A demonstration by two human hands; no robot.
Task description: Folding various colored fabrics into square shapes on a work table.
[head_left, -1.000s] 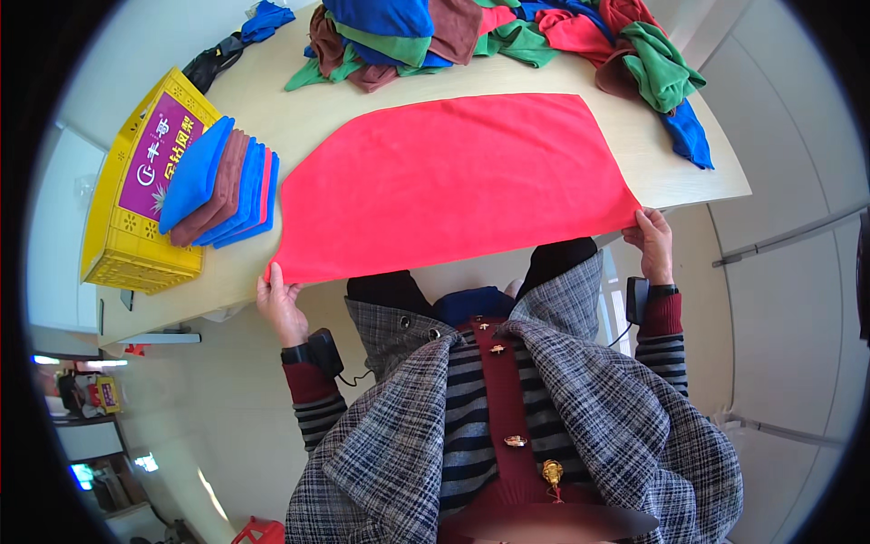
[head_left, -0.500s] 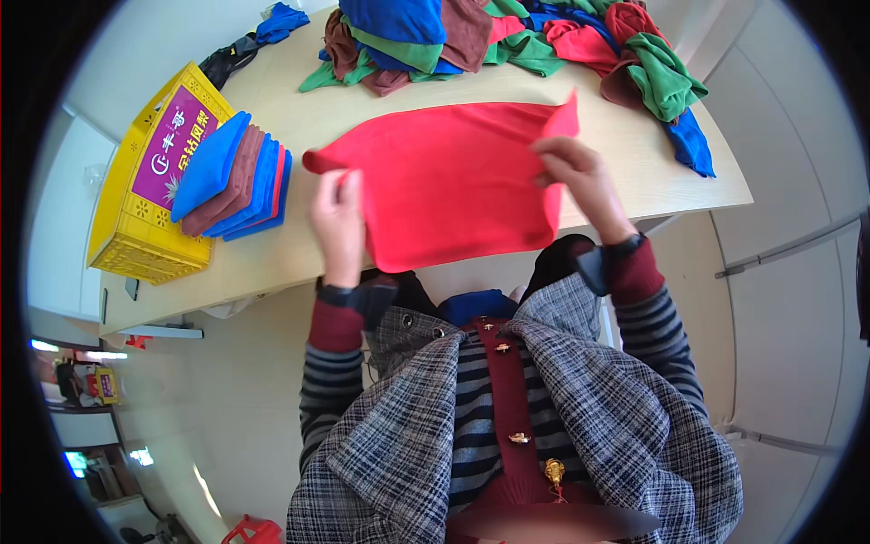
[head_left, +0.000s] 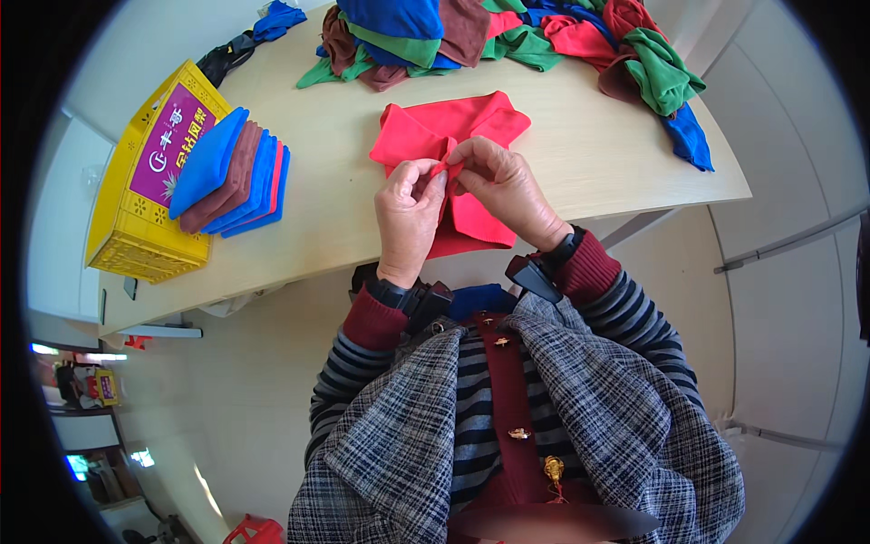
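Your left hand and right hand meet over the red cloth, both pinching its gathered edges between thumb and fingers; the cloth lies folded on the pale table, its near part hanging over the table's edge. To your left, a stack of folded blue, brown and red cloths rests partly on a yellow crate bearing a rectangular purple label. A heap of mixed coloured cloths sits along the far edge.
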